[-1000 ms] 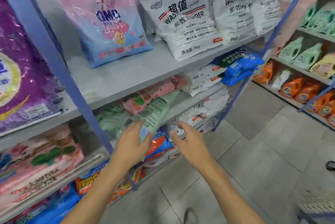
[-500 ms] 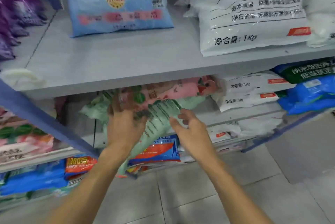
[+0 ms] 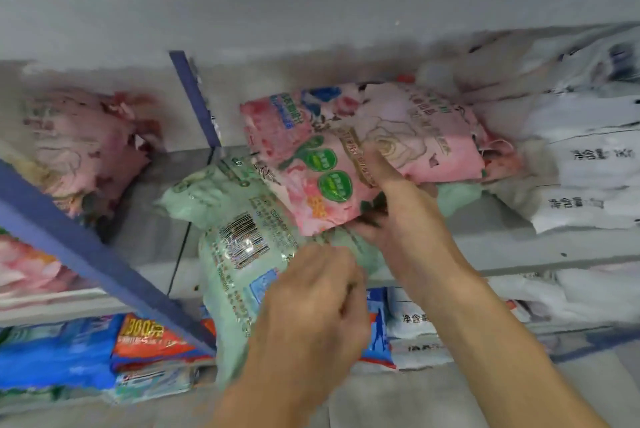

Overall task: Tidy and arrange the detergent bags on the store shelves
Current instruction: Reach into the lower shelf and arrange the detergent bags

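Note:
A pale green detergent bag (image 3: 239, 265) hangs over the front edge of the middle shelf (image 3: 519, 247), barcode side up. My left hand (image 3: 311, 310) grips its lower right part with curled fingers. A pink floral detergent bag (image 3: 311, 164) lies on top of the green bags. My right hand (image 3: 398, 209) holds its lower right corner, fingers on top and thumb underneath. A second pink bag (image 3: 422, 137) lies behind it, and another green bag (image 3: 204, 192) sits beneath.
A blue slanted shelf post (image 3: 86, 254) crosses at the left, with pink bags (image 3: 79, 150) behind it. White 1 kg bags (image 3: 588, 178) are stacked at the right of the same shelf. Blue, orange and white bags (image 3: 149, 337) fill the shelf below.
The view has moved closer and lower onto the middle shelf. My right hand went from the green bag up to the pink bag's corner. My left hand shifted to the green bag's lower part.

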A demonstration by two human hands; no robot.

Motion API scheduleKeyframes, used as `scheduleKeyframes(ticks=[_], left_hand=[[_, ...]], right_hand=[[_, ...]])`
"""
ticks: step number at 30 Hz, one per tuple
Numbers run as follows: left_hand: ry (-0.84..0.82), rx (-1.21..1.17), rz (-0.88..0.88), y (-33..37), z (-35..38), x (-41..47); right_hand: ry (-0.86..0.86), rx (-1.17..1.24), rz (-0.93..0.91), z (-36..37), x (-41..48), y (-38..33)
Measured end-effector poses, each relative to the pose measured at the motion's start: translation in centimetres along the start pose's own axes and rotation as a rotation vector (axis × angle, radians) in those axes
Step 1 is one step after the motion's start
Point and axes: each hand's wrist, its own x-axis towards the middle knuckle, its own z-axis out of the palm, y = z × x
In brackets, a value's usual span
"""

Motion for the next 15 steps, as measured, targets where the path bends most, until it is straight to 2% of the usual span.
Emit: scheduleKeyframes(ticks=[2, 4, 7, 10, 13, 15], left_hand=[[-0.014, -0.045, 0.018, 1.1, 1.0, -1.6], [0.077, -0.069, -0.153, 0.3, 1.1, -0.9], [0.174, -0.13, -0.421, -1.3, -0.5, 1.8], [0.136, -0.202, -0.622, -2.3, -1.6, 3.8], [0.104, -0.239, -0.837, -3.9, -1.3, 5.7], [0.146, -0.321, -0.952, -3.9, -1.3, 7.0]], right_hand=[[0.084, 0.091, -0.026, 0.0, 0.6, 0.5], [0.118, 0.114, -0.055, -0.2, 1.1, 0.8], [0.072, 0.047, -0.048, -1.5, 1.3, 0.3], [0.019, -0.033, -0.019, -3.9, 1.1, -1.0], [-0.025, -0.081, 0.093, -6.5, 0.9, -2.1], [-0.043, -0.136, 0.159, -7.5, 0.8, -2.8]])
